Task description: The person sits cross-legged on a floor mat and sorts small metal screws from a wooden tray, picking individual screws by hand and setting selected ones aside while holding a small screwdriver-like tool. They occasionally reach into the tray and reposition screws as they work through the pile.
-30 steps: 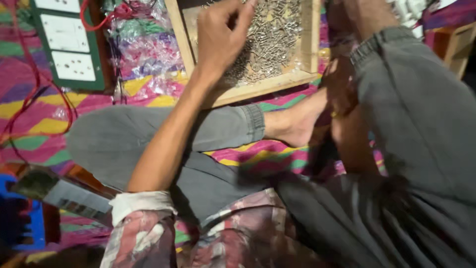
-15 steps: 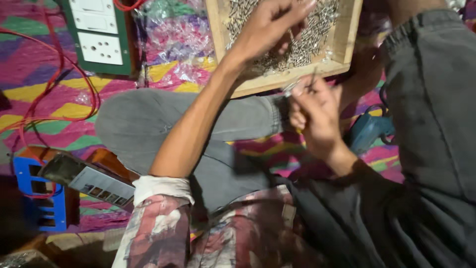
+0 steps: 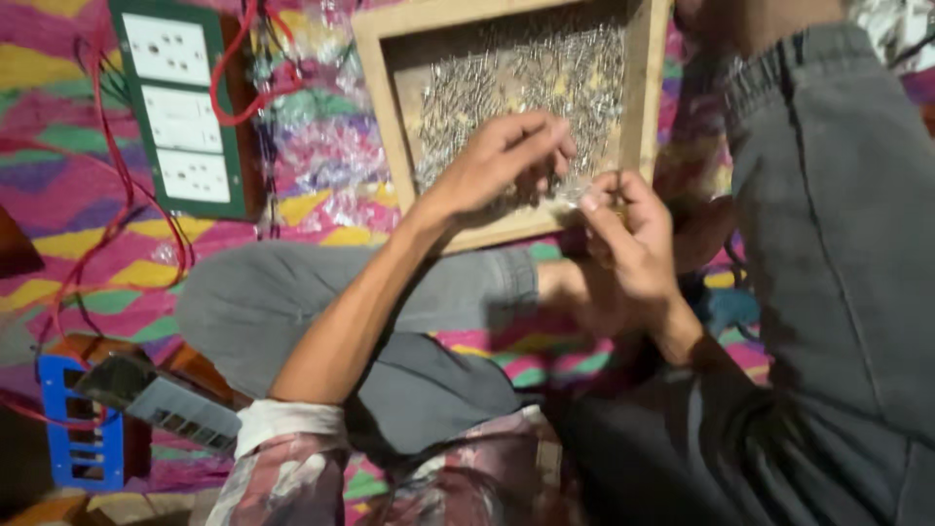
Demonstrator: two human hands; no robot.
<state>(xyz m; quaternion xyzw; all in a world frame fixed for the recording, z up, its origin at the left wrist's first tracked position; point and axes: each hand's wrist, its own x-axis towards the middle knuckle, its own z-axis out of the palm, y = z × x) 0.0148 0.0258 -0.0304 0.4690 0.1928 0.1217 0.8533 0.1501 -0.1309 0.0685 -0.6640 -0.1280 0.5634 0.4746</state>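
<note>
The woven mat [image 3: 88,253] across the left of the frame is magenta with zigzag bands of yellow, green and purple. At the upper left, a dark green switchboard [image 3: 180,107] carries 3 white socket plates, with red wires [image 3: 107,224] looping beside it. The tray [image 3: 511,107] at top centre is pale, light-brown wood, filled with silvery grey metal bits [image 3: 506,78]. Trousers [image 3: 838,244] at right are plain grey. At the lower left sits a bright blue plastic frame [image 3: 83,438]. The sleeve [image 3: 282,477] at bottom has a mottled pink, maroon and white print.
</note>
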